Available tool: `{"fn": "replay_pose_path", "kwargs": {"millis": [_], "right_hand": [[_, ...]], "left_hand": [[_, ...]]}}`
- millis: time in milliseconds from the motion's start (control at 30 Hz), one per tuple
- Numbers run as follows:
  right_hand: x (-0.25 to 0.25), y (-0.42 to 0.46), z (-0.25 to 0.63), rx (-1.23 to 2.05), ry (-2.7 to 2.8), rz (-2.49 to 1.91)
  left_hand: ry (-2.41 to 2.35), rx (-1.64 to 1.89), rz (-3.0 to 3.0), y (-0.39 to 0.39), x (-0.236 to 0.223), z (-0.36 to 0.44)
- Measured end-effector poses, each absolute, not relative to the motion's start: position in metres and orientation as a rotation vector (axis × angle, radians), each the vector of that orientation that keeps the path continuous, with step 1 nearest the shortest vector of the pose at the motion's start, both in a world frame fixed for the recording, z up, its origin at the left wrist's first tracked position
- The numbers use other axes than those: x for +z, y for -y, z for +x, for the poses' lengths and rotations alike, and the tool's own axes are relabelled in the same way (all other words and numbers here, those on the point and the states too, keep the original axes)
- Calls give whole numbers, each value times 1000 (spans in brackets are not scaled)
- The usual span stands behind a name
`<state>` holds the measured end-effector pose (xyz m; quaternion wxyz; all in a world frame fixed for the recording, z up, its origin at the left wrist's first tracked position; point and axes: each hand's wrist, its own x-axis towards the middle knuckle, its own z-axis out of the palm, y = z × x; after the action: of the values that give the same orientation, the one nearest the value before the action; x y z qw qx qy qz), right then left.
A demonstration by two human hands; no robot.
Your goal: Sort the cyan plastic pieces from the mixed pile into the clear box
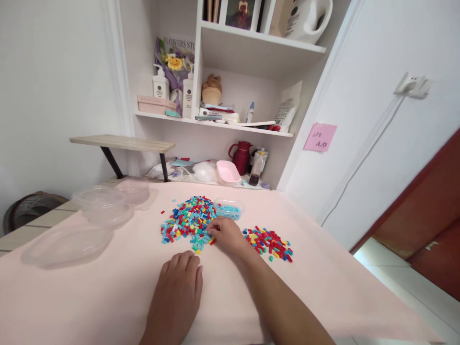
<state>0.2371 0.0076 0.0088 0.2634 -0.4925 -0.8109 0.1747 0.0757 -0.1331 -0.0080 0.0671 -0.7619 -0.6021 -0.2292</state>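
Observation:
A large mixed pile of small toy bricks (pixel 190 215), light blue, red, yellow, green and dark blue, lies mid-table. My right hand (pixel 227 234) is at the pile's right edge, fingers drawn together among the bricks; what they pinch, if anything, is hidden. Just behind that hand stands a clear plastic container (pixel 229 209) with light blue bricks in it. To the right spreads a smaller pile of mostly red and yellow bricks (pixel 269 242). My left hand (pixel 179 285) rests palm down on the pink tabletop (pixel 223 306), in front of the large pile, holding nothing.
Clear empty-looking tubs (pixel 104 206) and a clear lid (pixel 68 245) are at the left. A small wooden shelf (pixel 125 143) rises behind them. Along the back are a pink tray (pixel 228 172), a red jug (pixel 241 157) and a bottle (pixel 257 168).

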Motion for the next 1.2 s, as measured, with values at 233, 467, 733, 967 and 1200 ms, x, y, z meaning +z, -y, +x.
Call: {"fn": "replay_pose_path", "kwargs": {"millis": [233, 467, 733, 967, 1200], "right_hand": [[10, -4, 237, 489, 2193, -1308], [12, -3, 237, 493, 2208, -1323], [13, -3, 236, 490, 2220, -1334], [12, -3, 236, 477, 2215, -1331], [13, -2, 236, 482, 2224, -1329]], "left_hand": [[1811, -686, -2291, 133, -7, 76], [1819, -693, -2305, 134, -6, 76], [1795, -725, -2281, 133, -8, 76], [1792, -707, -2282, 133, -9, 75], [1774, -722, -2270, 133, -9, 75]]}}
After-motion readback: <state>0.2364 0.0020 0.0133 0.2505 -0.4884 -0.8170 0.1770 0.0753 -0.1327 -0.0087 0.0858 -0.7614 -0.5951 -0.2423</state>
